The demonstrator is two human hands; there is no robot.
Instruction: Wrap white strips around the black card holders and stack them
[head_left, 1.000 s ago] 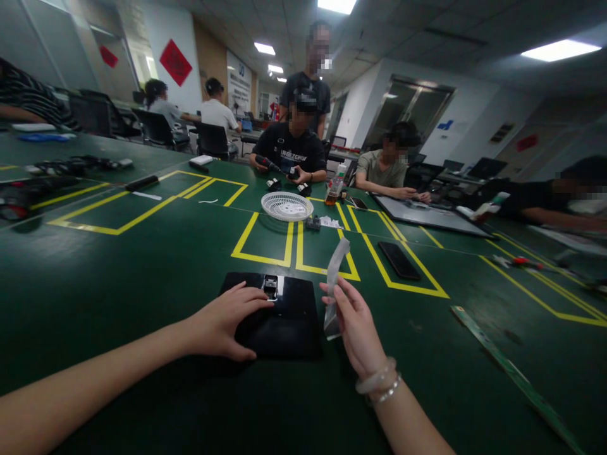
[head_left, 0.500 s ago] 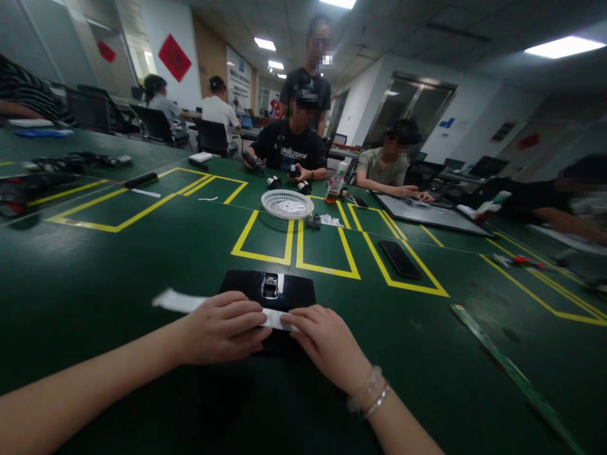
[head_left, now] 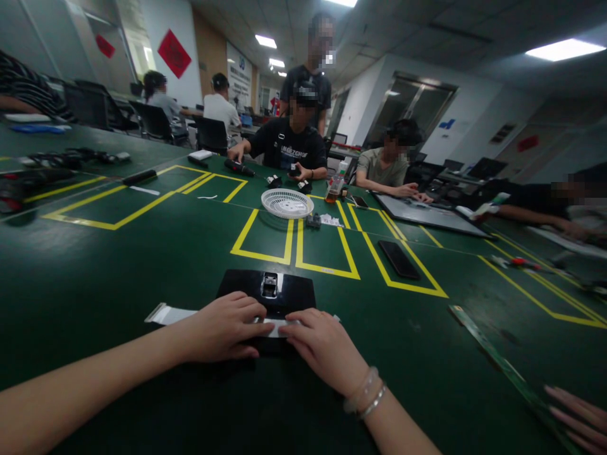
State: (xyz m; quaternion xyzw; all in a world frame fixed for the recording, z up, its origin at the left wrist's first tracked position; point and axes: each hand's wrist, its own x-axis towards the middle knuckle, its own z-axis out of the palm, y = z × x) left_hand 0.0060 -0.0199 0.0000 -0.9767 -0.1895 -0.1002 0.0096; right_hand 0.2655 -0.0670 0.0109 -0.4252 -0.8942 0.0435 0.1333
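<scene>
Left hand [head_left: 222, 328] and right hand [head_left: 322, 347] are both flat, palms down, gripping nothing. Their fingers press a white strip [head_left: 167, 314] across the near part of a black panel [head_left: 294, 291] on the surface [head_left: 142, 265]. The strip's free end sticks out left of the left hand; the rest lies under both hands.

Risk: uneven pressure could skew or crease the strip, or slide the panel.

A small metal part [head_left: 270, 285] sits just past the fingertips; can't tell what it is. Another person's fingers [head_left: 576, 411] are cut off at far right. Phone [head_left: 399, 259] and white grille [head_left: 287, 204] lie well beyond. The hands hide the panel's near half.
</scene>
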